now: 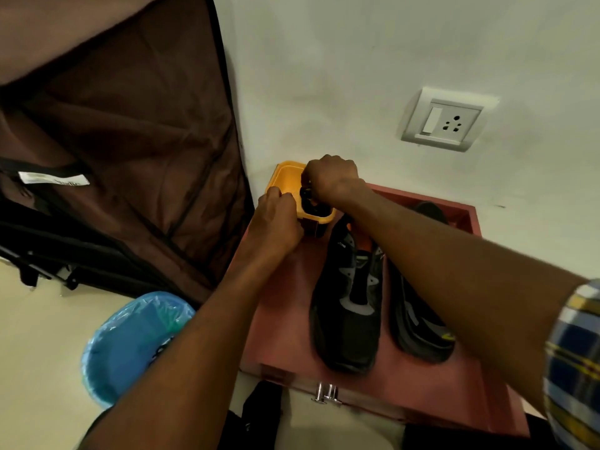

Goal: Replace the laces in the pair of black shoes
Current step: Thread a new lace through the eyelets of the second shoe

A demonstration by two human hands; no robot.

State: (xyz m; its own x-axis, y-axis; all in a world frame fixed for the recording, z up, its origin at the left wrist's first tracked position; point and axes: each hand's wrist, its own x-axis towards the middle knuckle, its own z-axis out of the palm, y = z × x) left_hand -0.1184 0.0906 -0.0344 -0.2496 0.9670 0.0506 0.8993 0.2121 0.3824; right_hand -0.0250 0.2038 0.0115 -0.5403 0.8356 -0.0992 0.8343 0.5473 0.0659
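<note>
**Reaching into the yellow tub for a lace**

While both black shoes [349,297] lie side by side on the reddish worktop [285,319] — the near one plainly unlaced, the far one half hidden under the forearm — both hands work at the yellow container [285,178] at the worktop's back corner. The right hand [331,180] curls over its mouth, fingers pinching a dark bundle, probably a lace [306,193]. The left hand [276,219] grips the container's near rim with bent fingers. The step looks like fetching the new laces; next the bundle must come out and be unwound, then fed through the lowest eyelets.
</note>
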